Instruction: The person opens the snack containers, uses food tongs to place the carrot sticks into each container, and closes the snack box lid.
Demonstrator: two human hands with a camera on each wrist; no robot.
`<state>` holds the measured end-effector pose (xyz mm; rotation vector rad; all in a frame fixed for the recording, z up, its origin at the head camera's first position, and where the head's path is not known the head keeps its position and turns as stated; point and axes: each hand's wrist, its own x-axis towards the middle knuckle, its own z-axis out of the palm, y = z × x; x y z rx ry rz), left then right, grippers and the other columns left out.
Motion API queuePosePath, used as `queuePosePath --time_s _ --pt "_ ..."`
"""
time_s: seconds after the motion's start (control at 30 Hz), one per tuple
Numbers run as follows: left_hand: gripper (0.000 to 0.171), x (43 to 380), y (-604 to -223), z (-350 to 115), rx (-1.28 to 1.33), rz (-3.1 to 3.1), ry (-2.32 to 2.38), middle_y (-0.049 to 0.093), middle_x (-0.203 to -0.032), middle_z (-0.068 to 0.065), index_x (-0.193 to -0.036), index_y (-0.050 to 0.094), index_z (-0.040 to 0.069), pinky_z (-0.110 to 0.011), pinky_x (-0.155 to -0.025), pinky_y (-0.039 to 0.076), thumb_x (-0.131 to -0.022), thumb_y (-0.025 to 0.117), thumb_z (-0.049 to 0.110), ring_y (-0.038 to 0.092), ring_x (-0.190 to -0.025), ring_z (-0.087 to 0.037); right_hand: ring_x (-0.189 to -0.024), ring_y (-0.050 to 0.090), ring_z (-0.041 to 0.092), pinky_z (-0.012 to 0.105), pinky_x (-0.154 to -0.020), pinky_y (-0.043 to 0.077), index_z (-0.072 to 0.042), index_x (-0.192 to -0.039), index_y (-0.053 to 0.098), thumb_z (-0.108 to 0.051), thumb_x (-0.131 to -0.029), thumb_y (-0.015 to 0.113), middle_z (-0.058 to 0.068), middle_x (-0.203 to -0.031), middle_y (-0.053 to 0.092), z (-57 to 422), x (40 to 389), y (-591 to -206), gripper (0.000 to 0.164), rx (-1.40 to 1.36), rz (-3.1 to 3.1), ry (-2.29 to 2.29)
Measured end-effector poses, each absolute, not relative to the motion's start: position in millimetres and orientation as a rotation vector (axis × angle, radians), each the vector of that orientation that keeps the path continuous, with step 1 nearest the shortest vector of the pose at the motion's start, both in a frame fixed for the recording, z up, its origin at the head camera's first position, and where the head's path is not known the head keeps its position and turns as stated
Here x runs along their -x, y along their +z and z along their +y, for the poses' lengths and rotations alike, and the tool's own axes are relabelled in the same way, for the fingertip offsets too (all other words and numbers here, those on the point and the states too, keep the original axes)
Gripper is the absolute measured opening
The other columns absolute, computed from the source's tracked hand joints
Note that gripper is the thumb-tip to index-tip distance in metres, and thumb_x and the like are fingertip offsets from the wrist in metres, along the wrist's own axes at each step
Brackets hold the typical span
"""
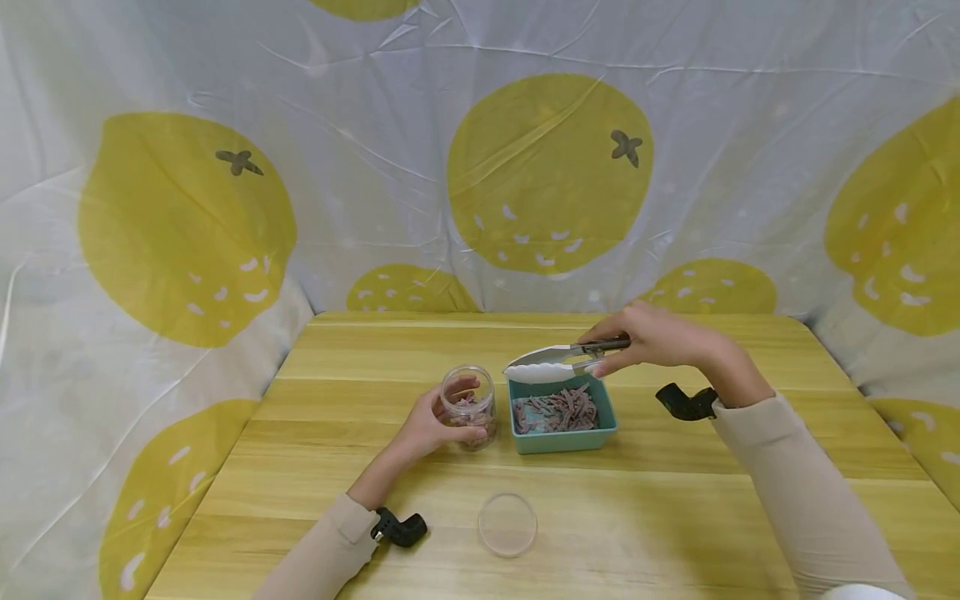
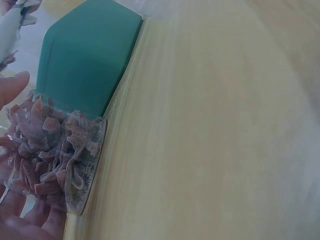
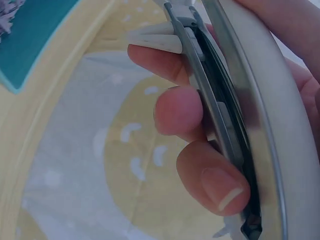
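My left hand (image 1: 429,423) grips a clear jar (image 1: 476,408) that stands upright on the table, thumb on the near side and fingers around the far side. Brownish-pink dried strips (image 2: 45,155) lie inside it, seen closely in the left wrist view. Just to the right, a teal rectangular box (image 1: 564,442) holds more strips (image 1: 570,408), with part of its floor showing. Above its back edge, my right hand (image 1: 663,337) holds metal tongs (image 1: 551,367) with white scalloped tips. The tips point left toward the jar. In the right wrist view, fingers curl round the handle (image 3: 220,100).
A round clear lid (image 1: 507,525) lies flat near the front of the wooden table (image 1: 660,517). Behind the table hangs a pale cloth (image 1: 375,167) printed with yellow fruit. Black wrist cameras (image 1: 401,528) jut from both sleeves.
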<state>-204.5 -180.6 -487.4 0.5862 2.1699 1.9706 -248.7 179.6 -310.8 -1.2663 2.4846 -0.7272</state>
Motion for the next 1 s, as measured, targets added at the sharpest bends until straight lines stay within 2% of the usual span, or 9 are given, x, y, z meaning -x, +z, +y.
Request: queuePosePath --time_s 0.1,0.23,0.47,0.63,0.77,0.93,1.0 --pt "0.076 205 -487 -180 -0.580 2.168 1.973 0.049 -0.145 -0.020 -0.143 0.050 0.006 -0.025 -0.102 0.044 -0.076 0.084 -0.004 0.047 -0.133 -0.036 -0.113 0.065 0.021 0.045 -0.094 0.052 -0.006 -0.130 0.066 -0.035 -0.090 0.074 0.006 -0.125 0.068 173 250 -305 0.050 1.293 2.479 -0.723" --pt "0.077 206 -488 -180 -0.585 2.161 1.980 0.049 -0.145 -0.021 -0.143 0.049 0.003 -0.024 -0.102 0.044 -0.076 0.084 -0.005 0.046 -0.133 -0.036 -0.111 0.065 0.017 0.043 -0.092 0.053 -0.008 -0.131 0.066 -0.035 -0.090 0.075 0.003 -0.125 0.068 161 253 -299 0.050 1.328 2.468 -0.708" --pt "0.077 205 -487 -180 -0.549 2.149 1.980 0.049 -0.145 -0.023 -0.143 0.048 0.001 -0.025 -0.098 0.048 -0.076 0.084 -0.004 0.049 -0.131 -0.037 -0.101 0.067 0.009 0.037 -0.085 0.053 -0.011 -0.130 0.068 -0.037 -0.088 0.076 0.000 -0.123 0.069 137 259 -295 0.049 1.407 2.455 -0.676" --pt "0.077 204 -485 -178 -0.477 2.177 1.960 0.052 -0.141 -0.023 -0.143 0.049 0.004 -0.029 -0.095 0.051 -0.076 0.085 0.000 0.056 -0.124 -0.033 -0.083 0.065 0.004 0.032 -0.074 0.053 -0.014 -0.128 0.069 -0.043 -0.087 0.076 -0.005 -0.115 0.071 123 263 -299 0.050 1.430 2.451 -0.629" --pt "0.078 204 -485 -178 -0.425 2.199 1.946 0.057 -0.137 -0.022 -0.144 0.048 0.004 -0.031 -0.095 0.051 -0.076 0.086 0.002 0.059 -0.121 -0.031 -0.082 0.066 0.002 0.031 -0.073 0.054 -0.010 -0.127 0.069 -0.041 -0.087 0.076 -0.002 -0.113 0.072 117 266 -303 0.051 1.455 2.433 -0.622" --pt "0.075 206 -487 -176 -0.408 2.196 1.958 0.060 -0.131 -0.019 -0.141 0.050 0.004 -0.029 -0.093 0.052 -0.075 0.086 0.001 0.062 -0.116 -0.027 -0.089 0.069 0.009 0.034 -0.079 0.055 -0.007 -0.126 0.070 -0.037 -0.085 0.079 0.005 -0.115 0.072 113 269 -306 0.051 1.474 2.458 -0.585" --pt "0.076 207 -487 -175 -0.425 2.186 1.969 0.060 -0.131 -0.018 -0.142 0.050 0.006 -0.029 -0.092 0.052 -0.075 0.086 -0.001 0.061 -0.115 -0.025 -0.086 0.068 0.010 0.035 -0.078 0.055 -0.006 -0.127 0.069 -0.037 -0.084 0.080 0.007 -0.116 0.072 112 269 -307 0.054 1.464 2.475 -0.563"
